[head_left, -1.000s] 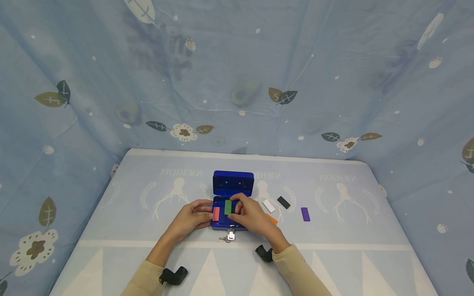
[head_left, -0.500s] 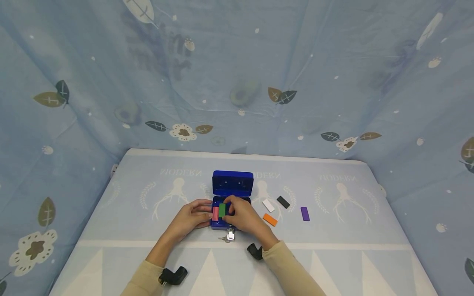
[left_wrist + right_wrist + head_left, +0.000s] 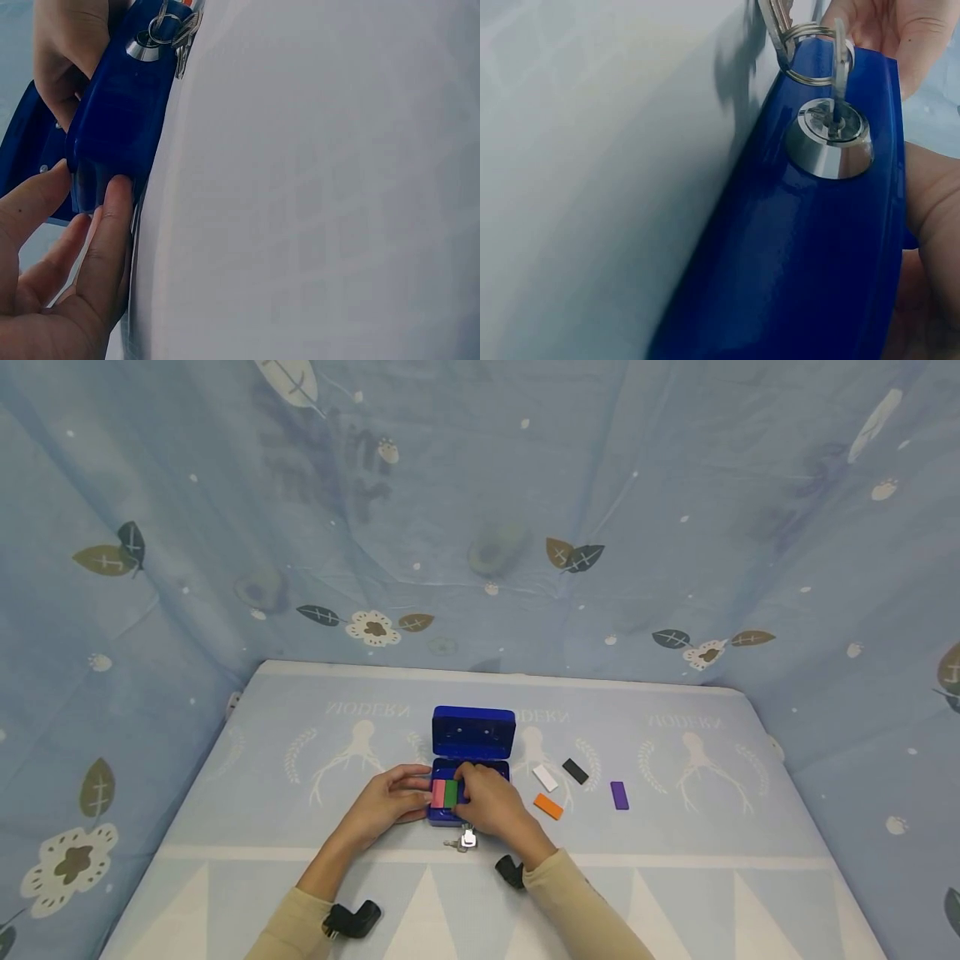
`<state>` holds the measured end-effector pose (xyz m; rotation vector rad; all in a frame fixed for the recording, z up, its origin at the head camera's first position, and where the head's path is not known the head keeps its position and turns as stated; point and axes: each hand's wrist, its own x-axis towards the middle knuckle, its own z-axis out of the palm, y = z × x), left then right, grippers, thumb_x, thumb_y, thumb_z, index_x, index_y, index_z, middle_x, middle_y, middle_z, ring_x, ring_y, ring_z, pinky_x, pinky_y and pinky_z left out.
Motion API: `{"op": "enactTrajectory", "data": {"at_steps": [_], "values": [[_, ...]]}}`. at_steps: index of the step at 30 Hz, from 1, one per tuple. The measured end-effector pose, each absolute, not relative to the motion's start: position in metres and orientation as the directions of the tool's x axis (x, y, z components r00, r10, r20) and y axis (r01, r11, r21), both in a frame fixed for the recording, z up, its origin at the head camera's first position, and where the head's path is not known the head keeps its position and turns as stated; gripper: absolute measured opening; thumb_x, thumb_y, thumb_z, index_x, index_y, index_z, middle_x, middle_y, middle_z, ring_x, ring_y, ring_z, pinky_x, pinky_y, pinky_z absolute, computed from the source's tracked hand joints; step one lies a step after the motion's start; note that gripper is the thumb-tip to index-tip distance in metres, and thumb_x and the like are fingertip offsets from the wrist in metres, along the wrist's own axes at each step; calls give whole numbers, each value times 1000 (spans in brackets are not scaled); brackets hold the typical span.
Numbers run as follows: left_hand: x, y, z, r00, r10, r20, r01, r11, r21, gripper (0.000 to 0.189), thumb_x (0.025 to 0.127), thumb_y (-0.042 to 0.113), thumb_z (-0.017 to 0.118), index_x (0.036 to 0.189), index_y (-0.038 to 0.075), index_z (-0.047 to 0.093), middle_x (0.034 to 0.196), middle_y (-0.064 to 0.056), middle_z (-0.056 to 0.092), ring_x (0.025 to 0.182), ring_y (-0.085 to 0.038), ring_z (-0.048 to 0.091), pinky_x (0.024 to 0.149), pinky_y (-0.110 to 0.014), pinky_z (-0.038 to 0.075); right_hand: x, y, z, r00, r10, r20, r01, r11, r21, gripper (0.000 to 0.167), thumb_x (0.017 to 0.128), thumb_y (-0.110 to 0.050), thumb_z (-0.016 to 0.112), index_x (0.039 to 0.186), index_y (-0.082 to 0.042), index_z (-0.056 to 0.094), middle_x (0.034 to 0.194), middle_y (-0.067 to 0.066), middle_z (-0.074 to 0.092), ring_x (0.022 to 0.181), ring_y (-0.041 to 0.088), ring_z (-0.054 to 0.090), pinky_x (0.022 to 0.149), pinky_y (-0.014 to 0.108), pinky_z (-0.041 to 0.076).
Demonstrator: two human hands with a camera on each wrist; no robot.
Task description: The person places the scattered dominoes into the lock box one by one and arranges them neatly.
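A small blue cash box point(image 3: 444, 822) lies with its lid point(image 3: 474, 735) raised at the back. Inside it, a pink block point(image 3: 438, 792) and a green block point(image 3: 451, 792) lie side by side at the left end. My right hand point(image 3: 491, 802) reaches in and pinches the green block between thumb and fingers. At the box's left end my left hand point(image 3: 381, 803) holds the wall, thumb at the rim and fingers against the outside. A key on a ring point(image 3: 814, 52) sits in the silver lock point(image 3: 831, 139) on the front wall.
Right of the box lie a white block point(image 3: 545, 777), a black block point(image 3: 575, 771), an orange block point(image 3: 548, 806) and a purple block point(image 3: 619, 795). A patterned cloth covers the table point(image 3: 675, 835); blue printed curtain point(image 3: 480, 510) surrounds it.
My right hand has moved the green block left and down, up against the pink one. The orange block has come into fuller view. My left hand stays at the box.
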<state>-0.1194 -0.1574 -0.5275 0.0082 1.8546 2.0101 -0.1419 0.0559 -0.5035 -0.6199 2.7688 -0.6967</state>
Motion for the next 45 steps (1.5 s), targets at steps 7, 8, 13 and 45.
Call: {"op": "enactTrajectory", "data": {"at_steps": [7,8,13,45], "values": [[-120,-156,-527,-918,294,-265,-289,-39,957,55,92,0,68,142,-7,45,128,-30,55,108,-31,65,88,-41,58,-141,56,-504,-890,-446,-99,-353,809,-471,41,82,-23,84,114,-10,64,75,-8,49,74,13,50,59,26,44],[-120,-156,-528,-919,294,-264,-288,-39,957,55,92,0,69,142,-7,46,128,-30,55,108,-31,65,88,-41,58,-141,57,-505,-889,-447,-98,-353,807,-473,41,81,-23,84,115,-10,64,76,-8,50,74,13,51,60,26,44],[-120,-156,-528,-920,295,-260,-280,-30,959,54,92,1,69,141,-8,46,127,-30,56,107,-30,66,87,-41,58,-142,61,-502,-889,-445,-110,-317,769,-555,44,83,-23,83,120,-8,63,79,-7,53,74,12,52,64,26,47],[-119,-156,-526,-920,281,-273,-296,-42,954,55,92,-1,68,142,-8,45,127,-30,56,106,-29,65,87,-40,58,-121,121,-494,-911,-392,132,-323,476,-818,36,87,-12,80,118,-5,64,81,-9,56,64,12,51,55,24,45]]}}
